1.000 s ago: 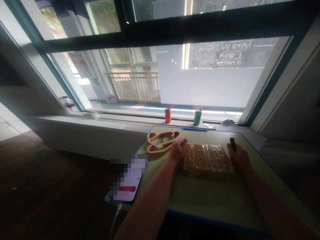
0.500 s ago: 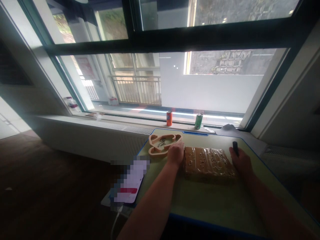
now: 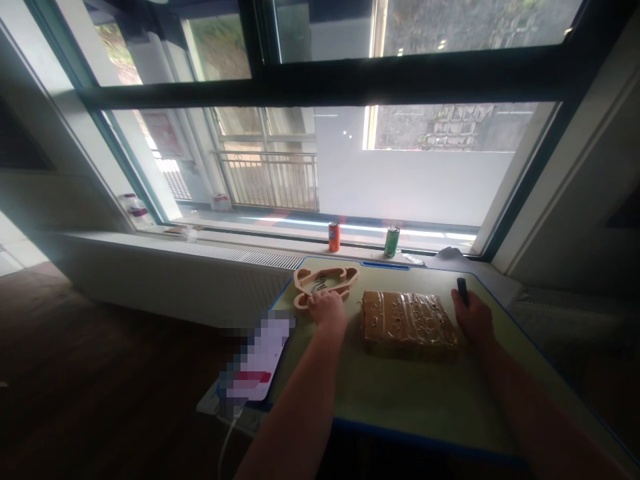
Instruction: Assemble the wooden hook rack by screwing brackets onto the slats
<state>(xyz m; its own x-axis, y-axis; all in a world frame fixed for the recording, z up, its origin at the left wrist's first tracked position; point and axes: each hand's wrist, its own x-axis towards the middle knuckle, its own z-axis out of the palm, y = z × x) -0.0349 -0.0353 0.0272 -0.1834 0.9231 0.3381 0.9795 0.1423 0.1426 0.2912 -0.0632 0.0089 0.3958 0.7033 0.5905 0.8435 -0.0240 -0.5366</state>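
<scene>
My left hand [image 3: 327,308] rests at the near edge of a tan shaped tray [image 3: 345,274] that holds several small dark screws [image 3: 319,284]; its fingers curl toward the tray, and I cannot see whether they hold anything. A brown wooden block [image 3: 407,320] wrapped in clear film, dotted with small metal parts, lies between my hands. My right hand [image 3: 473,319] sits at the block's right end, closed around a slim black tool [image 3: 463,291] that sticks up from the fist.
A green table [image 3: 400,393] with a blue edge carries everything. An orange can [image 3: 334,237] and a green can [image 3: 392,241] stand on the windowsill. A phone [image 3: 256,360] with a white cable lies at the table's left corner. Dark floor is to the left.
My left hand moved left, from the block's left end to the tan tray. The right hand stayed by the block with the black tool.
</scene>
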